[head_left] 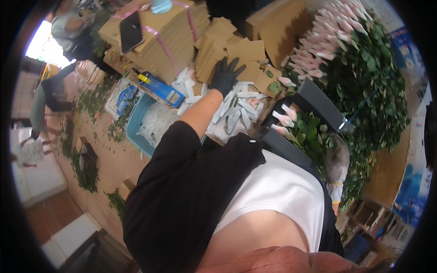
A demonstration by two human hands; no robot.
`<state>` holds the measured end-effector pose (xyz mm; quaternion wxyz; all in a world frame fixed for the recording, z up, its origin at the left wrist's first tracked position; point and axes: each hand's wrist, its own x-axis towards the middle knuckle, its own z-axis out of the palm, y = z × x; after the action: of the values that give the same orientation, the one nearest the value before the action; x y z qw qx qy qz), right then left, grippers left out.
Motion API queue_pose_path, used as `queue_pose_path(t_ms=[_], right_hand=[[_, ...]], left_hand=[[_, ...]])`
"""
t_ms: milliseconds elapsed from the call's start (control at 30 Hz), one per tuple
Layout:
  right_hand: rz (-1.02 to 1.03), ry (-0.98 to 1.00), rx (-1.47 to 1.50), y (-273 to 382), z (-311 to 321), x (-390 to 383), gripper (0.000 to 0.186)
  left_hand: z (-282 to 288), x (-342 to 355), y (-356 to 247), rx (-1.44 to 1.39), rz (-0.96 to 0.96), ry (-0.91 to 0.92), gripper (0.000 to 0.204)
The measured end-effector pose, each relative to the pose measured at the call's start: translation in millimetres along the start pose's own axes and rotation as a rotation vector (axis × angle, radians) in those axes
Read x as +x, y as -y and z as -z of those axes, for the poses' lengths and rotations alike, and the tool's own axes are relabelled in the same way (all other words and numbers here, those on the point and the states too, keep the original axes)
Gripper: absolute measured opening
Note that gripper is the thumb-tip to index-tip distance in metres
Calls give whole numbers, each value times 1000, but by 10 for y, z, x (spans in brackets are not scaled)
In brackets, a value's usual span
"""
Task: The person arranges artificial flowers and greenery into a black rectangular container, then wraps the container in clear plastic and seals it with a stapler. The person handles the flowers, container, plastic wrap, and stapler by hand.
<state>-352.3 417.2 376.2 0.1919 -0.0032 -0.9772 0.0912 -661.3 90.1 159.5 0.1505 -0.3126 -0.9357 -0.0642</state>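
Observation:
My left hand [225, 76], in a black glove, lies with spread fingers on a loose pile of brown cardboard pieces [213, 51]. Below its wrist are many folded white strips [234, 111]. My right hand [337, 157], in a greyish glove with a yellow-edged cuff, is at the right beside leafy stems; its fingers are blurred and hard to make out. Between the hands stands a black ribbed V-shaped holder [318, 102]. Several flower buds in pale pink sleeves [284, 119] lie in it, with their green leaves [312, 136] toward my right hand.
A big heap of pink-sleeved flowers [334, 32] rises at the far right. Strapped cardboard stacks [168, 41] carry a dark phone [131, 32]. A blue box [161, 88] and a light-blue bin [132, 129] of white scraps stand left. Other people [38, 107] are at the far left.

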Motion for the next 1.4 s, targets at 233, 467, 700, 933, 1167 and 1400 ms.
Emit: queue_pose_path(t_ms=[233, 467, 700, 933, 1167, 1400], right_hand=[[-110, -3, -90, -56, -4, -361, 36], [-262, -28, 2, -369, -154, -714, 23], [-62, -104, -45, -45, -102, 2, 26], [-52, -47, -83, -73, -72, -1, 26], [-159, -8, -52, -40, -34, -64, 26], [-97, -119, -63, -39, 33, -159, 27]], left_hand=[[381, 20, -79, -146, -122, -130, 61], [201, -1125, 258, -312, 626, -295, 87], [-312, -431, 625, -375, 692, 175, 90], [-55, -311, 242, -723, 303, -404, 24], [-477, -338, 1178, -204, 932, 139, 21], [134, -171, 955, -181, 811, 29, 28]])
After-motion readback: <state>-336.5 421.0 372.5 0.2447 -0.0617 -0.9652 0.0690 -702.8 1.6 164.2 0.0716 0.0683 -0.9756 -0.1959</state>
